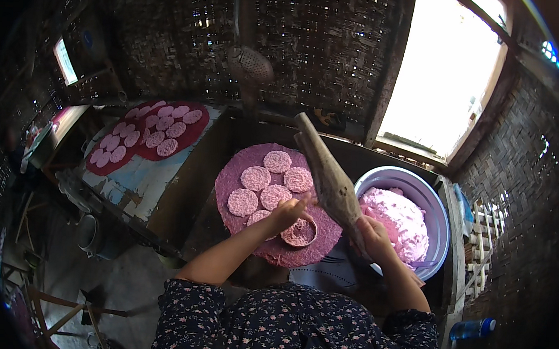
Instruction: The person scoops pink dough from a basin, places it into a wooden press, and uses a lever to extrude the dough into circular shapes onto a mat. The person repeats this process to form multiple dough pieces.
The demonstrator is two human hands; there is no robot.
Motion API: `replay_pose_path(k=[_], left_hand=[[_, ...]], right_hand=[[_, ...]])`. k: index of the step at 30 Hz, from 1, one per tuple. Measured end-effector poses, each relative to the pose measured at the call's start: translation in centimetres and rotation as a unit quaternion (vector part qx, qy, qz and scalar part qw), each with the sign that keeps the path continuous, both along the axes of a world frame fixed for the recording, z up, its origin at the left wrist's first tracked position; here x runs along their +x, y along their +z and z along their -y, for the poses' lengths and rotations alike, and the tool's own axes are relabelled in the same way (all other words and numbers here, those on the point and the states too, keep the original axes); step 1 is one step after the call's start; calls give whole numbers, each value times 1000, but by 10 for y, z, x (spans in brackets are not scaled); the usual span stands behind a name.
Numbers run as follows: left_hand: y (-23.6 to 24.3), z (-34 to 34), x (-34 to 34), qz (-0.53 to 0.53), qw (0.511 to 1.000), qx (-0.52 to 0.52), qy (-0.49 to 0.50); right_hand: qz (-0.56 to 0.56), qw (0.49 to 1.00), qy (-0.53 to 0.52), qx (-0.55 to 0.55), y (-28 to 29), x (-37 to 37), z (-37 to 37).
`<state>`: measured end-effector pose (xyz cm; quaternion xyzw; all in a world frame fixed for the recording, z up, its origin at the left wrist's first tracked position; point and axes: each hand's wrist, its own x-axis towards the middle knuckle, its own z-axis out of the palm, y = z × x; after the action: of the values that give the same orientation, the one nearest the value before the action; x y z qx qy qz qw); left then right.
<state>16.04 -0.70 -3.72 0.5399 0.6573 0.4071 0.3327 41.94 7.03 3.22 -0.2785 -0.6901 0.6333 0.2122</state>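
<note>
My right hand (375, 238) is wrapped around the lower end of a long, worn wooden tool (334, 178), thick in the middle, which slants up and to the left. My left hand (288, 215) has its fingers drawn together just above a round ring mould (314, 239); whether they hold anything is hidden. Inside the ring lie pink dough strands (300, 230). The ring rests on a round purple-pink mat (322, 254). Several flat pink strand discs, such as the disc (242, 202), lie on that mat beyond and left of my hand.
Right of the mat stands a lavender basin (440, 216) with a pink dough mass (395, 223). On a worn table (115, 187) at left, red mats (186, 137) carry more pink discs. A blue-capped bottle (471, 329) is low at right. A perforated ladle (251, 64) hangs against the woven wall.
</note>
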Motion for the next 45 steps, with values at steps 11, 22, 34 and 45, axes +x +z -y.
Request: replay_pose_path(k=[11,22,34,45], left_hand=[[196,-22,50,-474,822,304,85],[259,12,104,-554,793,-47,-248],[193,14,20,220,931,188,-224],[163,74,-19,344,774,527,-74]], right_hand=[[81,886,-77,450,105,-12,-6],[-107,808,16,580,181,24,44],[-615,684,-291,264,123,80,-7],[267,880,-67,386,-18,104,-45]])
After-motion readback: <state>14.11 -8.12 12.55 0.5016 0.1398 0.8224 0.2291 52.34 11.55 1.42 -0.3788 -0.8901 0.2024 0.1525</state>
